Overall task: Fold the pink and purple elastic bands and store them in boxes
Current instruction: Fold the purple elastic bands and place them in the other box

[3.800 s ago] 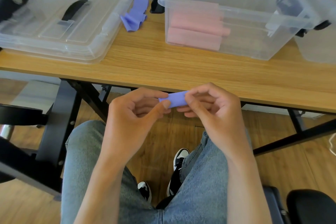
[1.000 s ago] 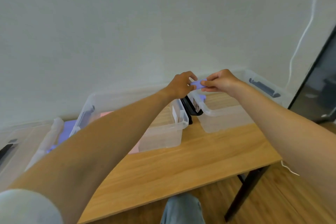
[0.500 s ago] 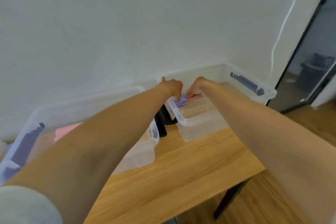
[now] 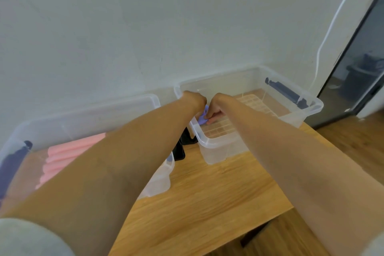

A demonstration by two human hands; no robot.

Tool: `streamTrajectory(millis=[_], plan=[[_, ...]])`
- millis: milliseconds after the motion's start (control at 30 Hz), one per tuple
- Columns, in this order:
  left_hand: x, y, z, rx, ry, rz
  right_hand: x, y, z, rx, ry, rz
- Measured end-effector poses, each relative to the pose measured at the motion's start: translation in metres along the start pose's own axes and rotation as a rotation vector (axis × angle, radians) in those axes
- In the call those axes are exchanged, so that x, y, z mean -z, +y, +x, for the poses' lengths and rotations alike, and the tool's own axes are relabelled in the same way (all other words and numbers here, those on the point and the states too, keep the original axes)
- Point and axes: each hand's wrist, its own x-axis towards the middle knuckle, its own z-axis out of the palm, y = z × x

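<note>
Both arms extend forward over the counter (image 4: 207,203), a light wood-grain top that fills the lower middle of the view. Its right end stops at about 4 o'clock, where a dark leg (image 4: 252,235) shows beneath it and wood-plank flooring (image 4: 353,141) lies beyond.

Two clear plastic boxes stand on the counter against the wall (image 4: 145,27), which is plain, pale and unmarked. The right-hand box (image 4: 309,110) sits at about 1 o'clock; the wood grain shows through its ribbed floor, and a dark latch handle lies on its far rim. The left-hand box (image 4: 153,100) sits at about 9 o'clock and holds the pink bands (image 4: 68,151), rolled and stacked side by side. A dark latch part lies in the gap between the two boxes.

The left hand (image 4: 194,98) and right hand (image 4: 215,108) meet inside the right-hand box at its near-left corner. Between them is the folded purple band (image 4: 202,117), low in the box just inside the rim. The right hand pinches the band with curled fingers. The left hand is curled over it from above; its fingertips are hidden, so its grip cannot be told.

A white cable (image 4: 332,27) runs down the wall at 2 o'clock. A dark-framed glass door (image 4: 357,68) stands at 3 o'clock.
</note>
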Motion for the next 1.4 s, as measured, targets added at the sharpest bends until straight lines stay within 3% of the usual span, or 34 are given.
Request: streamTrajectory(millis=[267, 567, 800, 1133, 1400], plan=[[-0.002, -0.003, -0.004, 0.114, 0.162, 0.077, -0.002, -0.006, -0.016, 0.078, 0.200, -0.070], [0.020, -0.026, -0.053, 0.093, 0.415, -0.128, 0.009, -0.012, -0.073, 0.284, 0.389, -0.270], [0.014, -0.052, -0.111, 0.108, 0.433, -0.212, -0.007, -0.028, -0.133, 0.524, 0.479, -0.333], [-0.026, -0.109, -0.221, 0.203, 0.384, -0.226, -0.078, -0.078, -0.228, 0.720, 0.361, -0.440], [-0.101, -0.170, -0.309, 0.308, 0.363, -0.273, -0.175, -0.127, -0.267, 0.818, 0.316, -0.534]])
